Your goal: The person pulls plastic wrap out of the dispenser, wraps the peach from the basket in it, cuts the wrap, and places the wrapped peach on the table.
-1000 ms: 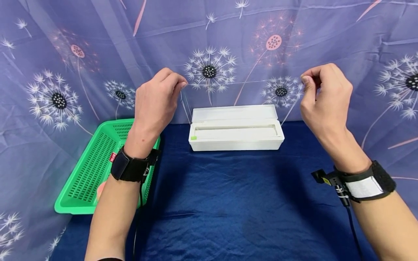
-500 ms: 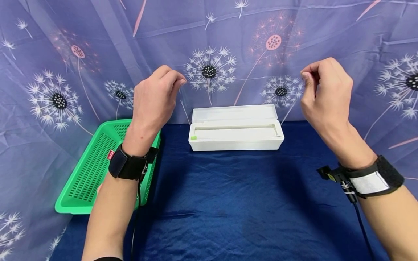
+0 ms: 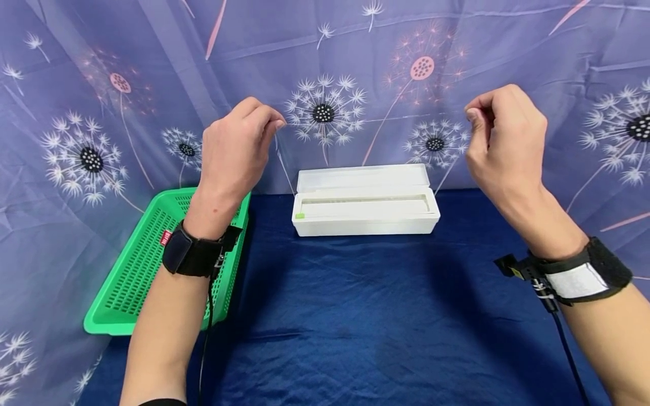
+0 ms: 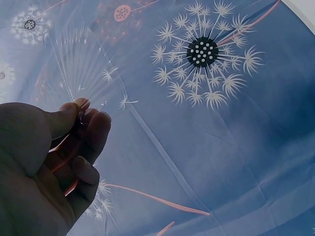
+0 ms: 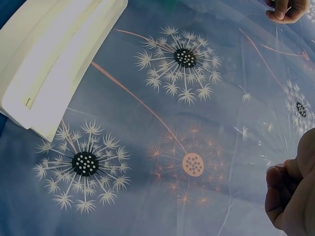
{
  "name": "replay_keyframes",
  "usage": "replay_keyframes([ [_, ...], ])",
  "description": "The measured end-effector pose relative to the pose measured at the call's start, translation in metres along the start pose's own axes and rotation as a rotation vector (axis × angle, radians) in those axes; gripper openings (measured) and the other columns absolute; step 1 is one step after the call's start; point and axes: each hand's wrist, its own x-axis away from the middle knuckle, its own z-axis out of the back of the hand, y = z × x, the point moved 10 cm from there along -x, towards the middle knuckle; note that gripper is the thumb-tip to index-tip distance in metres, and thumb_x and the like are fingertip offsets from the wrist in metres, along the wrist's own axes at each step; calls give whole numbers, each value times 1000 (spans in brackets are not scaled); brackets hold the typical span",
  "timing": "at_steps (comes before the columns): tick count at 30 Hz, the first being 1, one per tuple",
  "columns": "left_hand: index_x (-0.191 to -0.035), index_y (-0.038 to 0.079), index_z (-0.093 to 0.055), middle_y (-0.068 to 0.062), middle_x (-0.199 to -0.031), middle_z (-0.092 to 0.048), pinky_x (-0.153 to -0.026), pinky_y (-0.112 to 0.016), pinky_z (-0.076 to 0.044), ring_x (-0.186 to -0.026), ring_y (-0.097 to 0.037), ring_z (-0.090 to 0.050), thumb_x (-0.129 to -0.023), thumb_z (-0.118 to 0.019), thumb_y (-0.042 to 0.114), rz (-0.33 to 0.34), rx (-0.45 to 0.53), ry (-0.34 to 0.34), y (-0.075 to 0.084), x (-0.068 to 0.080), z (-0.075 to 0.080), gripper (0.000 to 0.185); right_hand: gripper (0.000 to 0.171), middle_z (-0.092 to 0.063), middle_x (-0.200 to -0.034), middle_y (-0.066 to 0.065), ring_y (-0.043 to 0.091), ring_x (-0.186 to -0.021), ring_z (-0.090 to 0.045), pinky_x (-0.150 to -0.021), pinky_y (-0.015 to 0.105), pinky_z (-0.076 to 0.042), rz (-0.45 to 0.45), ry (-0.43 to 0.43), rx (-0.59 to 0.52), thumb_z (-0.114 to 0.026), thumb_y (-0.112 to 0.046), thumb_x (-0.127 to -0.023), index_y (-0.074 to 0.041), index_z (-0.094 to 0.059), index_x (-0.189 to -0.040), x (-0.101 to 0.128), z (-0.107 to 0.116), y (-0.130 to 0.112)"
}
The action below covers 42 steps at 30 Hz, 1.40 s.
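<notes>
A clear sheet of plastic wrap (image 4: 81, 54) rises from a long white dispenser box (image 3: 365, 227) whose lid (image 3: 363, 178) is tipped back. A small green piece (image 3: 299, 216) sits at the box's front left. In the head view my left hand (image 3: 236, 152) pinches the wrap's upper left corner between thumb and fingers; the left wrist view shows it creasing out from that grip. Level with it across the wrap, my right hand (image 3: 510, 138) pinches the upper right corner. Both hands are raised above and to either side of the box.
A green plastic basket (image 3: 129, 276) with a red label (image 3: 165, 237) stands at the left, partly behind my left forearm. Dark blue cloth (image 3: 345, 316) covers the table. Behind the box hangs a purple dandelion-print curtain (image 3: 365, 39).
Both hands have risen slightly, and the left has drifted a little to the left. The wrap stays held between them, and the box sits where it was.
</notes>
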Motion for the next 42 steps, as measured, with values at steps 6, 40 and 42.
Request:
replay_keyframes([
  [6,-106,8,-79,-10,-96,-69,-61,-46,-50,-72,-29,-67,-108,-62,31,-3,0,4,-1,-2,3,29,16,-66,-92,26,34,-80,-53,-79,25,-29,0,2,0,-59,-3,-103,9,-70,-99,-3,2,-2],
  [40,-104,8,-79,-10,-96,-70,-61,-50,-52,-72,-30,-69,-109,-58,35,-31,-10,61,0,-12,17,35,17,-68,-90,22,-9,-84,-39,-80,20,-30,-21,8,10,-60,-2,-101,10,-72,-99,-19,8,-6],
  [42,-104,8,-79,-10,-96,-70,-61,-50,-52,-73,-30,-69,-109,-58,36,-34,-9,65,-1,-13,18,35,17,-68,-90,21,-10,-84,-39,-80,19,-30,-22,11,11,-61,-2,-101,10,-72,-98,-21,9,-6],
])
